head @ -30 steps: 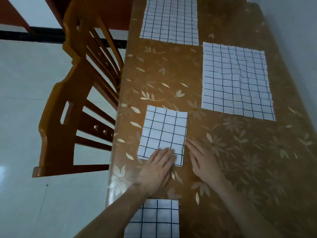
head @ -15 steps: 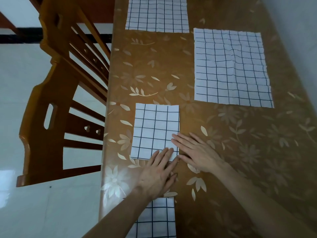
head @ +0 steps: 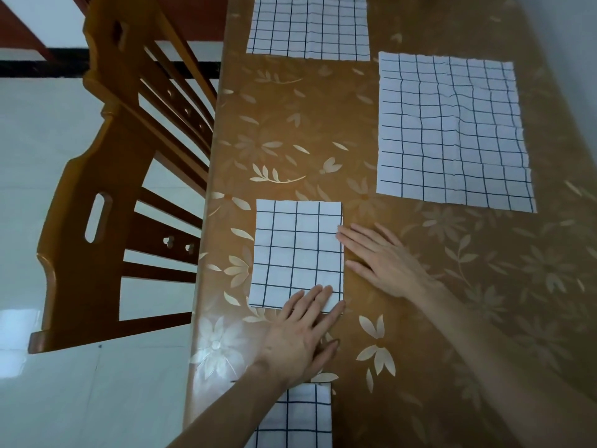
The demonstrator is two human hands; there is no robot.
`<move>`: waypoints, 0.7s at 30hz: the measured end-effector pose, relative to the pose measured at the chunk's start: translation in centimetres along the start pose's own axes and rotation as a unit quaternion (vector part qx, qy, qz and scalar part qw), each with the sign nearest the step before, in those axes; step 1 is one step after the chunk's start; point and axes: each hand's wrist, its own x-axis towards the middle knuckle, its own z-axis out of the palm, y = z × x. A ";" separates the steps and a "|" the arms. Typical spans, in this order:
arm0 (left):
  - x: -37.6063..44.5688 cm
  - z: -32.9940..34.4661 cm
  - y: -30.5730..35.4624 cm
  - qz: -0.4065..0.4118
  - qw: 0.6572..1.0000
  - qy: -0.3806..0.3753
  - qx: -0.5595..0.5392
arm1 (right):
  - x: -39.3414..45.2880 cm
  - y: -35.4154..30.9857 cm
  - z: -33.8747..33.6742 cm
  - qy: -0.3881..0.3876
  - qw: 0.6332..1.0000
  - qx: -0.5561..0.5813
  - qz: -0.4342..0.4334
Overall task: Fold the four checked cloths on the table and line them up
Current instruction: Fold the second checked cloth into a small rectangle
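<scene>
On the worktop (head: 290, 130), four cloths. Folded cloth (head: 295, 250) near the left edge, centre of the view. Left hand (head: 302, 337) flat at its 6 o'clock, fingertips overlapping the near right corner. Right hand (head: 384, 260) flat at its 3 o'clock, fingertips touching the right edge. Second folded cloth (head: 300, 418) at 6 o'clock (partly under the left forearm). Open cloth (head: 452, 130) at 1 o'clock, well apart. Far cloth (head: 308, 24) at 12 o'clock, cut off by the frame. Chair (head: 106, 202) at 9 o'clock, beside the worktop, on the floor (head: 48, 140).
</scene>
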 end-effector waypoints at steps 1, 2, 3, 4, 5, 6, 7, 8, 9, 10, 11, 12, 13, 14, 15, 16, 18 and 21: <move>0.0 0.0 0.0 -0.001 1.000 -0.002 0.000 | 0.4 0.2 -0.2 0.007 1.000 0.006 0.014; 0.0 0.0 0.0 -0.001 1.000 -0.003 0.000 | 0.9 0.4 -0.4 0.015 0.999 0.015 0.031; 0.0 0.0 0.0 0.000 1.000 -0.002 0.001 | 1.3 0.6 -0.7 0.022 0.999 0.020 0.045; 0.1 0.0 0.0 0.000 1.000 -0.001 0.003 | 1.8 0.8 -1.0 0.029 0.998 0.018 0.051; 0.1 -0.1 -0.1 0.001 1.000 0.000 0.005 | 2.2 1.0 -1.3 0.032 0.998 0.009 0.048; 0.2 -0.1 -0.1 0.002 1.000 -0.001 0.005 | 2.6 1.2 -1.5 0.033 0.999 -0.002 0.043; 0.2 -0.1 -0.2 0.002 1.000 -0.002 0.004 | 2.7 1.3 -1.7 0.034 0.999 -0.009 0.039; 0.2 -0.2 -0.2 0.002 1.000 -0.002 0.003 | 2.9 1.3 -1.8 0.037 0.998 -0.013 0.040; 0.2 -0.1 -0.2 0.002 1.000 -0.001 0.002 | 3.0 1.3 -1.8 0.042 0.998 -0.013 0.046; 0.2 -0.1 -0.1 0.002 1.000 0.000 0.001 | 3.1 1.3 -1.9 0.047 0.997 -0.009 0.054; 0.3 -0.2 -0.1 0.002 1.000 0.000 -0.001 | 3.3 1.3 -2.0 0.050 0.997 -0.003 0.063; 0.3 -0.2 -0.1 0.003 1.000 -0.001 -0.002 | 3.5 1.2 -2.0 0.051 0.996 0.005 0.073; 0.3 -0.2 -0.1 0.003 1.000 -0.003 -0.002 | 3.7 1.2 -2.1 0.051 0.995 0.013 0.083; 0.3 -0.2 -0.1 0.003 1.000 -0.005 -0.001 | 3.9 1.1 -2.0 0.050 0.994 0.019 0.094; 0.3 -0.3 -0.1 0.003 1.000 -0.006 0.000 | 4.1 1.0 -1.9 0.050 0.993 0.024 0.105; 0.4 -0.3 -0.1 0.003 1.000 -0.008 -0.001 | 4.3 0.9 -1.8 0.051 0.992 0.028 0.114; 0.5 -0.5 0.1 0.000 1.000 -0.009 -0.006 | 4.5 0.7 -1.6 0.052 0.990 0.033 0.129; 0.9 -1.5 0.5 -0.012 0.999 0.017 -0.031 | 4.4 -0.4 -1.5 0.053 0.986 0.052 0.152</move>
